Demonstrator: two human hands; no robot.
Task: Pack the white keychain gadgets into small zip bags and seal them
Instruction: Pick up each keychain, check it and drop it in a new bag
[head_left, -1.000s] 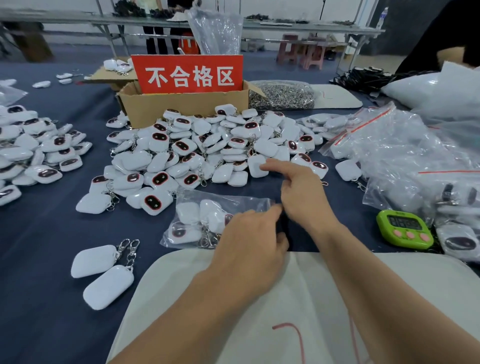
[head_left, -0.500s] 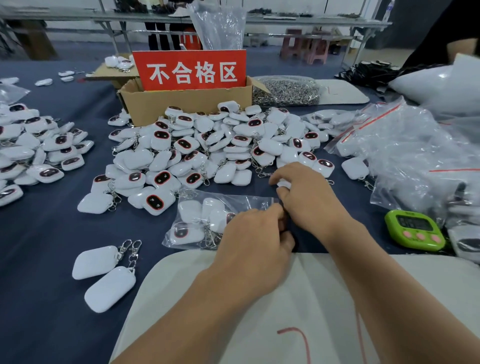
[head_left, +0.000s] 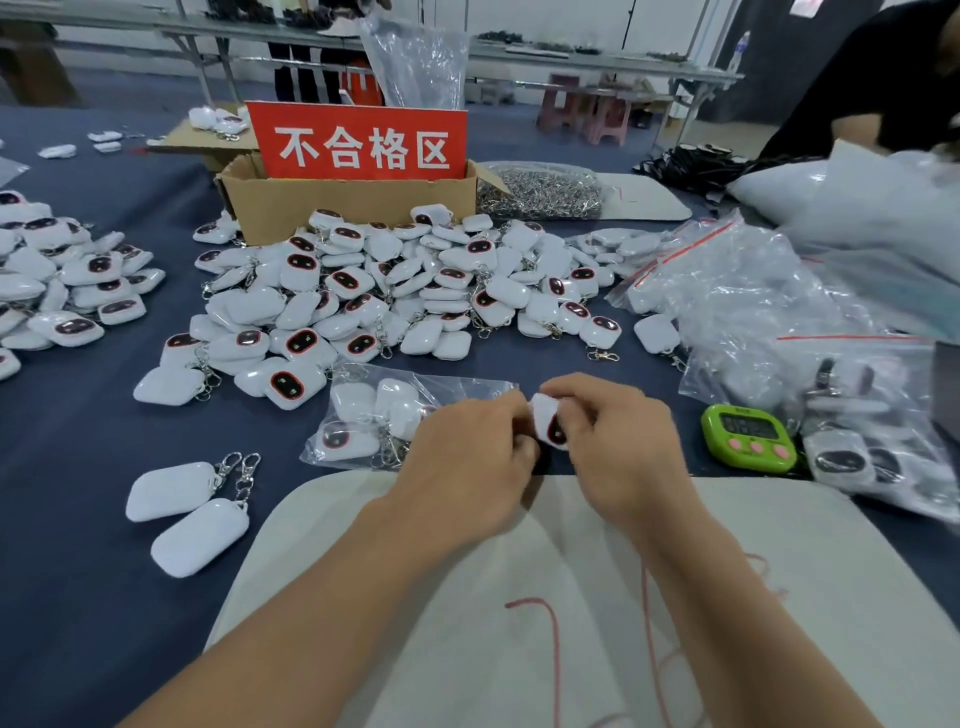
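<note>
Pinching 1 gadget, the right hand should slide it flat while the left hand pinches the zip bag mouth open.

The cardboard box stands at the rear centre of the table, with the sign upright in it. The main gadget pile lies directly before the box, and a second pile lies at the left edge. The bag of metal clasps lies right of the box. The zip bag, containing several gadgets, lies before the main pile. Two loose gadgets lie to its front left. The timer sits to its right, beside the heap of zip bags. The mat lies nearest, under both forearms.
</note>
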